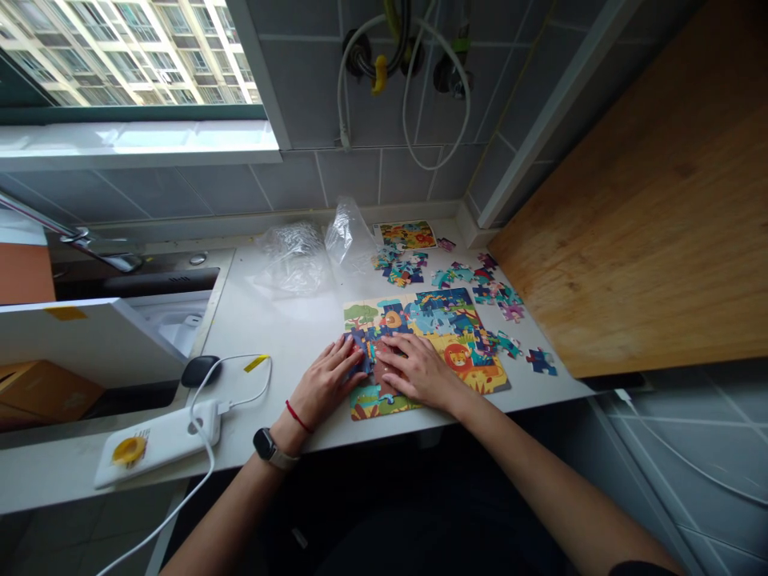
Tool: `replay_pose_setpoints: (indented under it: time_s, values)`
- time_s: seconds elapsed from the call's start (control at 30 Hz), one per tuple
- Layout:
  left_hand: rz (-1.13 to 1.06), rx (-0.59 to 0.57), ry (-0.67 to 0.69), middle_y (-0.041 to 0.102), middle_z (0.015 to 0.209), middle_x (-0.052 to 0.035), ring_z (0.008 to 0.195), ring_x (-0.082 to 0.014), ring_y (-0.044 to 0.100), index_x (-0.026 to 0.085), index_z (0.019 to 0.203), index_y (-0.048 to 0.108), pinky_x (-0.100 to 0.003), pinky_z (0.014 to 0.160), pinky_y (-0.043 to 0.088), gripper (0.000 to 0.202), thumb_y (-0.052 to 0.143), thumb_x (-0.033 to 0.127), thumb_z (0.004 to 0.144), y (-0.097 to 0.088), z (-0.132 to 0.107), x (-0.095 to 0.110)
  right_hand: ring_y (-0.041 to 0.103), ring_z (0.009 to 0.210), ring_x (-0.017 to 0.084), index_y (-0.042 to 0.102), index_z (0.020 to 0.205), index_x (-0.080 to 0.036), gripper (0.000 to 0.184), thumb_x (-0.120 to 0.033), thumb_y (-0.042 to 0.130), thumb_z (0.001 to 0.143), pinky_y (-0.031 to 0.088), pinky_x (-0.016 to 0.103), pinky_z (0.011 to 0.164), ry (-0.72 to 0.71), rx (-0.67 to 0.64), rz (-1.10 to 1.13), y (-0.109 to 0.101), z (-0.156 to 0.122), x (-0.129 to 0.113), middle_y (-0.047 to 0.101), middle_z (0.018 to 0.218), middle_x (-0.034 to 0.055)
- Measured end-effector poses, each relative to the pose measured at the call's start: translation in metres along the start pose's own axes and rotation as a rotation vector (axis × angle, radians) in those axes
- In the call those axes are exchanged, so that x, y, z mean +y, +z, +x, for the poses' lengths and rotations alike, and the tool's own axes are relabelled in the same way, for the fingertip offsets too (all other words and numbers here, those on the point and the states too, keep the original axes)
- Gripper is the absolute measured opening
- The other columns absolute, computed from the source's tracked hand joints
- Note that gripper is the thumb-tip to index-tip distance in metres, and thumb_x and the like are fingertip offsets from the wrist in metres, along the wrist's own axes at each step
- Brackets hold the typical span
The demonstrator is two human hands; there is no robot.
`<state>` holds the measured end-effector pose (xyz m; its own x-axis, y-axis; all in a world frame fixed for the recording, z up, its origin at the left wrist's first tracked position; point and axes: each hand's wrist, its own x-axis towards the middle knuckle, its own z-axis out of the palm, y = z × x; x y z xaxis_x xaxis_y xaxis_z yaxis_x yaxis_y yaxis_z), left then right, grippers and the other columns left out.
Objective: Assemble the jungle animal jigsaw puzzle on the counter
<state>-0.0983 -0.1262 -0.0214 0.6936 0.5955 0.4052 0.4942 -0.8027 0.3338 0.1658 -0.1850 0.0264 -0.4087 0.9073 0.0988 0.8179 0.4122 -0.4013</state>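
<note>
A colourful jigsaw puzzle [459, 324] with animal pictures lies on the white counter in front of me. My left hand [331, 376] rests at its left edge, fingers stretched over the dark blue part. Flat on the middle of the puzzle is my right hand [420, 370], its fingers spread over a brown area. Neither hand visibly grips anything, though what lies under the fingers is hidden. Loose puzzle pieces [405, 268] are heaped behind the puzzle, and more pieces [504, 298] lie along its right side. One dark blue piece [542, 362] sits apart near the counter's right edge.
A small picture card [409, 234] and crumpled clear plastic bags [294, 256] lie at the back of the counter [270, 328]. To the left are a white power bank [159, 444] with a cable, a black rounded object [201, 371] and a sink. A wooden panel [648, 216] borders the right.
</note>
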Motion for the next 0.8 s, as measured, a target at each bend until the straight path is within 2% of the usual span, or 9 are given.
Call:
replay_pose_setpoints:
  time_s: [0.17, 0.23, 0.37, 0.43, 0.6, 0.8]
  values:
    - [0.021, -0.004, 0.012, 0.062, 0.149, -0.0142, 0.143, -0.0349, 0.055, 0.024, 0.134, 0.068, -0.055, 0.113, 0.055, 0.034, 0.061, 0.038, 0.104, -0.004, 0.001, 0.004, 0.051, 0.136, 0.031, 0.067, 0.141, -0.032, 0.041, -0.039, 0.065, 0.1, 0.044, 0.053, 0.115, -0.023, -0.005, -0.042, -0.003, 0.003, -0.001, 0.06, 0.149, 0.0099]
    - [-0.018, -0.007, -0.006, 0.063, 0.148, -0.0138, 0.144, -0.0342, 0.054, 0.024, 0.136, 0.067, -0.054, 0.113, 0.055, 0.036, 0.061, 0.04, 0.104, -0.007, 0.004, 0.005, 0.05, 0.138, 0.032, 0.067, 0.141, -0.034, 0.04, -0.04, 0.063, 0.101, 0.043, 0.054, 0.115, -0.034, 0.001, -0.069, -0.001, 0.002, -0.002, 0.058, 0.152, 0.0103]
    - [-0.164, 0.039, -0.196, 0.062, 0.149, -0.0128, 0.137, -0.0278, 0.061, 0.024, 0.146, 0.058, -0.048, 0.112, 0.056, 0.041, 0.054, 0.037, 0.107, -0.013, 0.015, 0.002, 0.049, 0.14, 0.032, 0.07, 0.137, -0.039, 0.035, -0.039, 0.061, 0.103, 0.043, 0.055, 0.115, -0.041, 0.001, -0.099, 0.002, 0.0, -0.004, 0.055, 0.155, 0.0091]
    - [-0.199, 0.045, -0.258, 0.063, 0.146, -0.0126, 0.132, -0.0275, 0.063, 0.024, 0.148, 0.055, -0.048, 0.11, 0.057, 0.043, 0.055, 0.034, 0.105, -0.013, 0.023, -0.003, 0.049, 0.14, 0.032, 0.07, 0.137, -0.04, 0.035, -0.039, 0.061, 0.103, 0.043, 0.055, 0.115, -0.039, 0.003, -0.101, 0.003, -0.001, -0.004, 0.055, 0.155, 0.0088]
    - [-0.235, -0.037, -0.239, 0.072, 0.131, -0.0101, 0.117, -0.0285, 0.066, 0.025, 0.152, 0.05, -0.049, 0.102, 0.057, 0.056, 0.065, 0.027, 0.098, -0.009, 0.041, -0.018, 0.048, 0.142, 0.032, 0.069, 0.138, -0.04, 0.035, -0.04, 0.061, 0.103, 0.043, 0.054, 0.115, -0.031, -0.014, -0.119, 0.001, -0.001, -0.004, 0.054, 0.156, 0.0091]
    - [-0.29, -0.024, -0.251, 0.069, 0.128, -0.0104, 0.119, -0.0283, 0.062, 0.026, 0.147, 0.054, -0.049, 0.104, 0.054, 0.054, 0.067, 0.025, 0.095, -0.011, 0.046, -0.02, 0.048, 0.143, 0.032, 0.069, 0.138, -0.04, 0.036, -0.039, 0.061, 0.103, 0.043, 0.055, 0.116, -0.025, -0.013, -0.121, 0.0, -0.001, -0.005, 0.053, 0.156, 0.0089]
